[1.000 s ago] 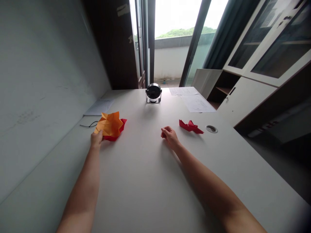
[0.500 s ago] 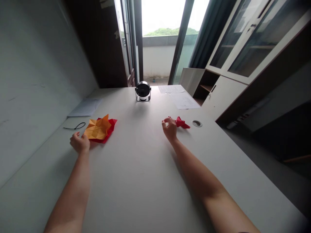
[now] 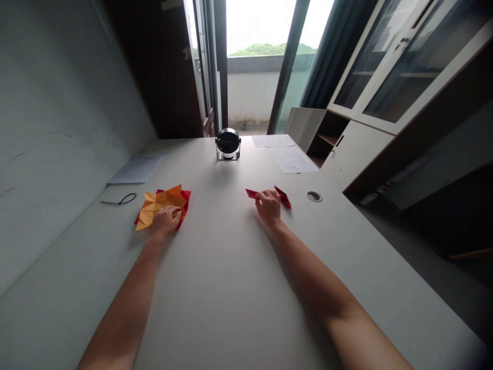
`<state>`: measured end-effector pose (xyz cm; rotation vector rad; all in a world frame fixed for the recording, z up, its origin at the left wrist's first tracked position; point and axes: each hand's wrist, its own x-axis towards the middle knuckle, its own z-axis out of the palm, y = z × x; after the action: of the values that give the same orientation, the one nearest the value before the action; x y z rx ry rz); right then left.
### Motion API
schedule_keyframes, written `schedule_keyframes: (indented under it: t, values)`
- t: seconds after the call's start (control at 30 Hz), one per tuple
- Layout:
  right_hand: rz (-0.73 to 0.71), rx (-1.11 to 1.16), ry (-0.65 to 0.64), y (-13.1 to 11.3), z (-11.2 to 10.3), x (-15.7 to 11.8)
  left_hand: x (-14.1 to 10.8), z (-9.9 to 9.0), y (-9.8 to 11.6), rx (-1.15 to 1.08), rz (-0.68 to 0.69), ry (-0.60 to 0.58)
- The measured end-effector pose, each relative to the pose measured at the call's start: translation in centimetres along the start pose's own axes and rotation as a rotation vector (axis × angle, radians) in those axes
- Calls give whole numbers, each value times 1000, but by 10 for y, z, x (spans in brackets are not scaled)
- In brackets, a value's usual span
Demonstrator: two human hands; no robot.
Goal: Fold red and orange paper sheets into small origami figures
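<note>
On the left lies a creased sheet of orange origami paper (image 3: 156, 203) with a red sheet (image 3: 187, 197) under it, its corners showing around the edges. My left hand (image 3: 165, 221) is over their near right side, fingers curled closed around the paper there. How much of the red sheet is in that grip I cannot tell. A red folded paper piece (image 3: 284, 197) is in my right hand (image 3: 268, 205). Its pointed ends stick out on both sides of the closed fingers, and its middle is hidden by the hand.
A black cable tie loop (image 3: 122, 199) lies left of the orange paper. White papers (image 3: 136, 169) rest by the left wall, and printed sheets (image 3: 292, 158) lie at the back right. A round black device on a silver stand (image 3: 228, 144) is at the back. A cable hole (image 3: 314, 196) sits near the right edge.
My left hand has moved right, from the orange paper's left corner to its near right side, and the paper has turned. My right hand has closed on the red folded piece, which has turned and shifted left.
</note>
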<state>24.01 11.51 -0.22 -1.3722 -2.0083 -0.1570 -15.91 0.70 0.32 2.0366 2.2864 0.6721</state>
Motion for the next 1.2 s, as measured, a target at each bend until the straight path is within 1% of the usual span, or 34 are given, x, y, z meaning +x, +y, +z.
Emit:
schedule_keyframes:
  t: [0.07, 0.13, 0.2, 0.3, 0.37, 0.43, 0.5, 0.63, 0.7, 0.77, 0.87, 1.0, 1.1, 1.2]
  values:
    - [-132, 98, -45, -23, 0, -3, -2, -2, 19, -7, 7, -2]
    - [-274, 183, -103, -44, 1, -7, -4, -4, 43, -13, 22, 59]
    - [-379, 234, -141, -58, 1, -12, -8, -7, 71, -55, 108, 114]
    - [-468, 260, -158, -70, 1, -16, -17, -8, 111, -152, 272, 136]
    - [-499, 270, -154, -73, -1, -16, -23, -6, 131, -157, 326, 123]
    - [-528, 279, -148, -75, -3, -17, -27, -3, 143, -149, 336, 107]
    - [-563, 280, -146, -78, -6, -17, -29, 1, 146, -143, 317, 105]
    - [-640, 271, -153, -85, -8, -20, -30, 6, 140, -156, 285, 104]
    - [-648, 268, -157, -88, -8, -21, -30, 8, 137, -191, 271, 92]
    - [-634, 269, -164, -89, -8, -22, -29, 9, 135, -251, 232, 78]
    - [-622, 289, -181, -87, -10, -22, -28, 11, 132, -356, 136, 60]
    - [-576, 288, -227, -83, -11, -21, -26, 12, 129, -459, 63, 73]
    - [-524, 279, -275, -79, -6, -21, -26, 13, 128, -536, 31, 78]
    - [-480, 323, -304, -75, 2, -22, -26, 17, 126, -676, -29, 33]
